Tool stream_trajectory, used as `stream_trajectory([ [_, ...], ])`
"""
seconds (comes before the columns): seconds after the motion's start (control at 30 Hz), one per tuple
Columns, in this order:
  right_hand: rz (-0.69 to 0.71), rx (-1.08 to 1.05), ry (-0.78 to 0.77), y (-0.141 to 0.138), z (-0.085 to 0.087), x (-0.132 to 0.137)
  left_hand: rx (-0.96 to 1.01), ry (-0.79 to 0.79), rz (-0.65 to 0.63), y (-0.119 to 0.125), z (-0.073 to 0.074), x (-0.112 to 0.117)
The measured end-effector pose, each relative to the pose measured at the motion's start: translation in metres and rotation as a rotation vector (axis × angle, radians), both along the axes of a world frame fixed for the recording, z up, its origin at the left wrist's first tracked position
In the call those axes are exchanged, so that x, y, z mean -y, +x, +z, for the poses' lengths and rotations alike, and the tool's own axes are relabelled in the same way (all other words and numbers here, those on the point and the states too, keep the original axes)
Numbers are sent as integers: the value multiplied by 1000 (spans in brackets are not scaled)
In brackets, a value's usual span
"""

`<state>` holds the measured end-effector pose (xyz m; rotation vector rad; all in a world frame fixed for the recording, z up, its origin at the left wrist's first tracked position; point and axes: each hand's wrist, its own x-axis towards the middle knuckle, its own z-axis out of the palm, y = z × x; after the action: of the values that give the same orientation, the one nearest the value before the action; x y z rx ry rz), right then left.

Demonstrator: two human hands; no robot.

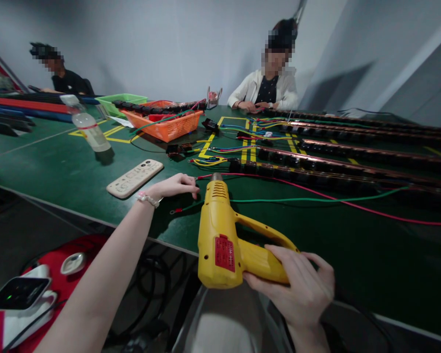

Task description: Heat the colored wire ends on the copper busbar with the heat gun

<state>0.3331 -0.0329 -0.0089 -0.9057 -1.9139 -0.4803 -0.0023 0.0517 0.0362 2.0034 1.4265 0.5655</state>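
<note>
A yellow heat gun [217, 230] lies in the grip of my right hand [304, 279], whose fingers wrap round its handle. Its metal nozzle [216, 177] points away from me, close to the end of a red wire [297, 184]. My left hand [177, 185] is closed in a pinch at that wire's end, left of the nozzle. A green wire [279, 200] passes beneath the gun, and its ring terminal [176, 211] with a red sleeve rests on the table below my left hand.
On the green table [59, 169] are a phone-shaped beige object [135, 179], a plastic bottle [90, 128], an orange basket [169, 127] and a green basket [119, 100]. Long black-and-copper bundles [316, 171] with coloured leads stretch rightward. Two people sit across the table.
</note>
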Motion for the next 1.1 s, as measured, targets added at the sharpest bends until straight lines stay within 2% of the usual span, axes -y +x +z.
stream_trajectory([
  [0.07, 0, 3, -6, 0, 0, 0, 39, 121, 163, 3, -4, -2],
  [0.13, -2, 9, -15, 0, 0, 0, 20, 323, 314, 4, -10, -6],
  [0.2, -10, 19, -29, 0, 2, 1, -73, 474, 402, 4, -17, -11],
  [0.23, -15, 25, -42, 0, 2, 1, -135, 500, 424, 2, -21, -14],
  [0.33, -26, 35, -85, 0, 5, 3, -290, 459, 447, -1, -30, -20],
  [0.5, -45, 44, -97, -1, 7, 4, -301, 429, 401, -3, -32, -24],
  [0.6, -48, 42, -89, -1, 6, 5, -145, 432, 392, -3, -31, -24],
  [0.73, -61, 43, -69, -1, 5, 3, 128, 415, 451, -6, -30, -24],
  [0.83, -98, 46, -57, -2, 6, 0, 212, 422, 439, -8, -31, -23],
  [1.0, -145, 51, -78, -4, 7, -1, 102, 312, 415, -6, -27, -19],
  [1.1, -142, 61, -110, -4, 8, -1, 31, 307, 391, -4, -24, -18],
])
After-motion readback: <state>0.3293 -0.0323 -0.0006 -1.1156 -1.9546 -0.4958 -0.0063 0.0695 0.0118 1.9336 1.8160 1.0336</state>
